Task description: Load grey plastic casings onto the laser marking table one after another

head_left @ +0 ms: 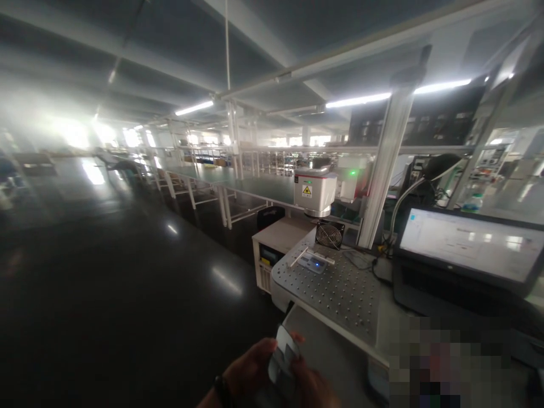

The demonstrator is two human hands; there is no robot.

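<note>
My left hand, with a dark band at the wrist, is closed on a light grey flat piece with rounded ends. On the other side of that piece, the fingers of my right hand are closed on its lower right part. Both hands are low in the view, in front of the workbench edge. A similar-looking grey flat piece lies on the perforated metal plate, beside a white angled bar and with a blue light spot on it. A white machine head with a yellow warning sign hangs above that piece.
A round-grilled fan stands at the plate's back edge, near an upright metal column. On the right is an open laptop with cables beside it. Long tables run behind; dark floor spreads to the left.
</note>
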